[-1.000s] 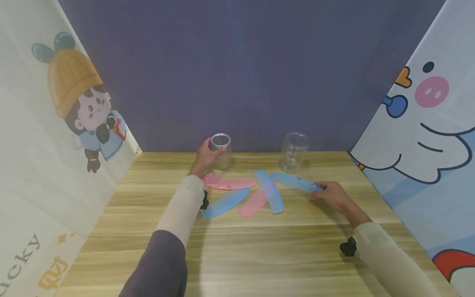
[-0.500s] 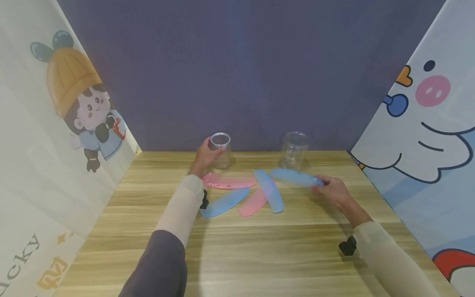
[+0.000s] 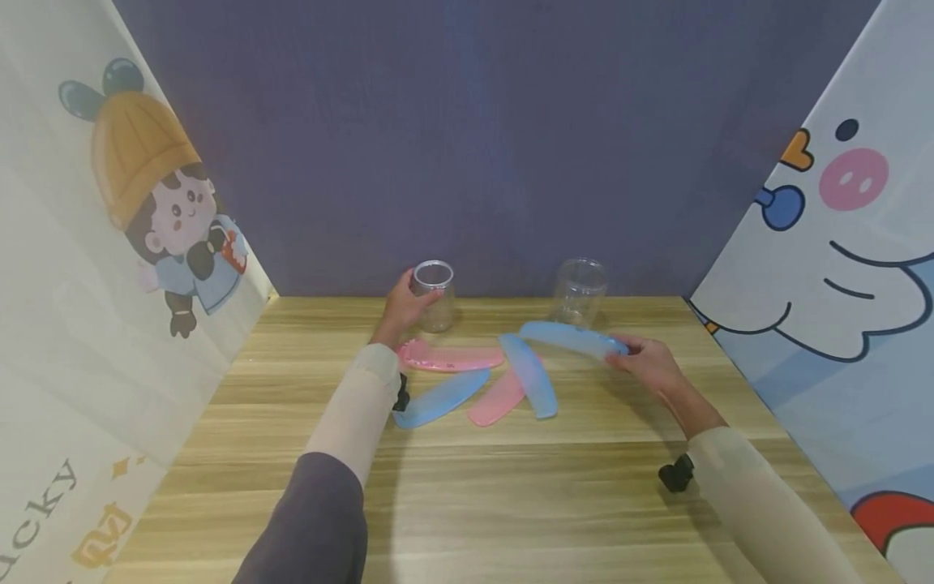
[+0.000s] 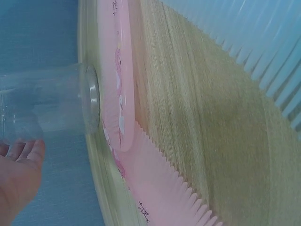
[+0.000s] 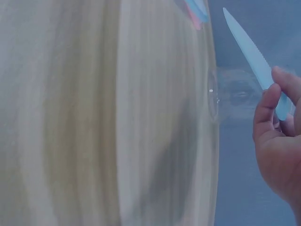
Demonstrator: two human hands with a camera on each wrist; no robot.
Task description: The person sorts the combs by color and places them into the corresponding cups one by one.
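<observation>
My left hand [image 3: 404, 310] holds a clear jar [image 3: 438, 315] upright at the back of the table, thumb on its near side. In the left wrist view the jar [image 4: 56, 101] stands beyond pink combs. My right hand [image 3: 652, 367] pinches one end of a light blue comb [image 3: 565, 336], lifted off the table in front of a second clear jar [image 3: 584, 284]. The right wrist view shows thumb and fingers on the comb [image 5: 249, 49]. Between the hands lie a pink comb [image 3: 456, 358], a blue comb [image 3: 443, 399], and a blue-violet comb [image 3: 530, 377] crossing another pink comb [image 3: 496, 400].
The wooden table [image 3: 511, 495] meets a dark blue panel [image 3: 474, 146] at the back. Printed cartoon panels stand at left [image 3: 51, 268] and right [image 3: 810, 268]. In the left wrist view, two pink combs [image 4: 157, 174] overlap near the jar.
My right hand has raised the light blue comb and shifted it slightly back and left toward the right-hand jar. The left hand stays on its jar.
</observation>
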